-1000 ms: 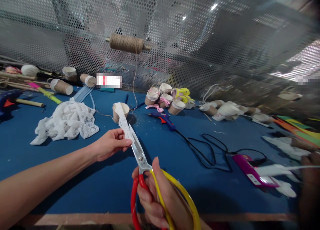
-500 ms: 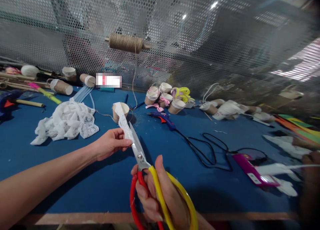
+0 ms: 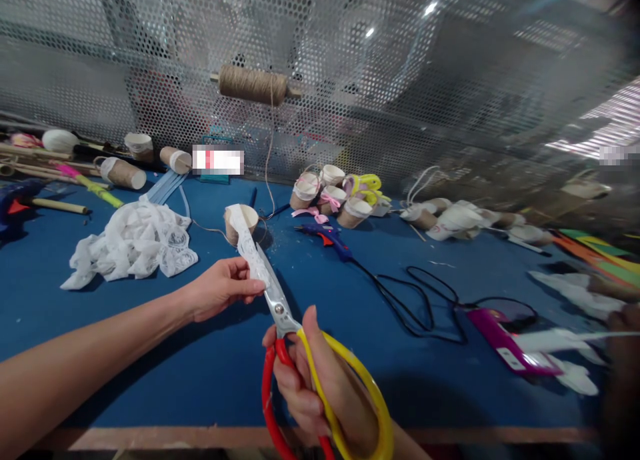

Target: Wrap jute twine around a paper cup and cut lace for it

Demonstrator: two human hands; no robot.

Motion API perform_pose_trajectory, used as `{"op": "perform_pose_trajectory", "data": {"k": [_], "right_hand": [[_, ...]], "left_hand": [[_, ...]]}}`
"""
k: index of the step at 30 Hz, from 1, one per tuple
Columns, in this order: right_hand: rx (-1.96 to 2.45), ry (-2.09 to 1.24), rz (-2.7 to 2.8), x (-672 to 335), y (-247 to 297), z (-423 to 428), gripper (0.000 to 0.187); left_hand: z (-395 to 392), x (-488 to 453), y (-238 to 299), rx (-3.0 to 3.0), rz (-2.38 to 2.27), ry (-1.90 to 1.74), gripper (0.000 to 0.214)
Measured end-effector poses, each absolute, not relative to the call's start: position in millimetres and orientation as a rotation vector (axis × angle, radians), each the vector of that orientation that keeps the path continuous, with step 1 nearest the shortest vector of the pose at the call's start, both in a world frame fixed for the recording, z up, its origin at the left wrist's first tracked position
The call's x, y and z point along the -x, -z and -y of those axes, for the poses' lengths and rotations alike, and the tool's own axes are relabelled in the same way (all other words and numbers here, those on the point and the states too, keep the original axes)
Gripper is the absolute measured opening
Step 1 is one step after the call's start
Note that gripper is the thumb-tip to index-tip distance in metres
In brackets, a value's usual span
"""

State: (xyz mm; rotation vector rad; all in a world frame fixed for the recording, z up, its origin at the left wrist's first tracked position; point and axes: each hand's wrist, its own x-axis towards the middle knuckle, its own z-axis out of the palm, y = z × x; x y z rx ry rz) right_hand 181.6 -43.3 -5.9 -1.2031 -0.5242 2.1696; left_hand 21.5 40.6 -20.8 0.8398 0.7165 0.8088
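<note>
My left hand (image 3: 227, 289) pinches a strip of white lace (image 3: 243, 240) between thumb and fingers. The strip's far end lies over the rim of a small brown cup (image 3: 234, 229). My right hand (image 3: 325, 380) grips scissors (image 3: 279, 309) with one red and one yellow handle. Their blades are nearly closed and lie along the lace, beside my left fingertips; whether they cut it I cannot tell. A heap of white lace (image 3: 135, 240) rests left of the cup.
A blue glue gun (image 3: 327, 237) lies right of the cup, its black cord running to a purple power strip (image 3: 510, 343). Several small cups (image 3: 355, 212) stand behind it. A twine spool (image 3: 253, 85) hangs on the mesh wall. Another person's hand (image 3: 623, 320) shows at the right edge.
The scissors' blades and handles have come closer together as my right hand closed. My left hand and the lace stay almost where they were.
</note>
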Motion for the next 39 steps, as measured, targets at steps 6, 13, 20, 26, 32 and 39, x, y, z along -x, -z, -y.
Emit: {"op": "perform_pose_trajectory", "data": {"k": [6,13,20,26,32,39], "right_hand": [[1.175,-2.175,0.509,-182.2,10.2,43.0,0.061],[1.145,-2.187,0.506,-181.3,9.7,41.5,0.061],[1.094,-2.235,0.484,-183.1,13.4,36.9,0.059],[1.074,-2.24,0.489,-184.2,14.8,32.8,0.058],[1.064,-2.247,0.495,-187.1,16.3,34.2,0.059],[1.064,-2.243,0.515,-188.7,17.1,34.5,0.06]], "left_hand": [[-40.5,-21.8,21.6,-0.835,-0.716,-0.808,0.027],[-41.9,-22.4,23.1,-0.822,-0.695,-0.796,0.027],[-50.1,-9.1,25.3,-0.931,-0.762,-0.711,0.031],[-66.7,-6.6,26.6,-0.633,-0.735,-0.777,0.032],[-75.6,-17.4,29.3,-0.587,-0.724,-0.851,0.014],[-72.2,-17.7,32.0,-0.559,-0.745,-0.922,0.004]]}}
